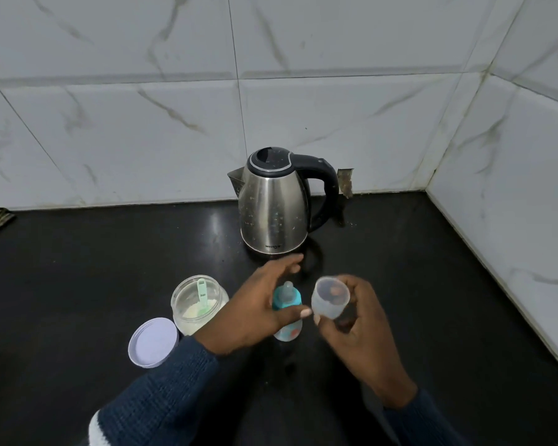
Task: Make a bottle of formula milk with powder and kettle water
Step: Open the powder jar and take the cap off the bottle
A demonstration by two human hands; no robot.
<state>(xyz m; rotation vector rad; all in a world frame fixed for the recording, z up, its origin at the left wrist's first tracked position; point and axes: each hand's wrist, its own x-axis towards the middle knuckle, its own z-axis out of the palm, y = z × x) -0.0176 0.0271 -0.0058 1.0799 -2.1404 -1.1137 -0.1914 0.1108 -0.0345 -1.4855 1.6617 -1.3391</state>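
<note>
Two hands work low in the frame's centre, on a black counter (78, 268) under marble-look wall tiles. Behind them, centre frame, stands the steel electric kettle (273, 207), upright, handle to the right and spout to the left. At lower left the open powder jar (197, 304) holds a green scoop (203, 296), its lilac lid (153, 342) lying just beside it. The baby bottle (287, 312) stands upright between the hands, teat and blue collar on, long axis vertical. The left hand (255, 313) curls around it, thumb at its side, fingers spread and not clearly clamped. The right hand (351, 320) pinches the clear dust cap (330, 297) just right of the teat. The left hand is nearer; unscrewing the collar likely comes next.
</note>
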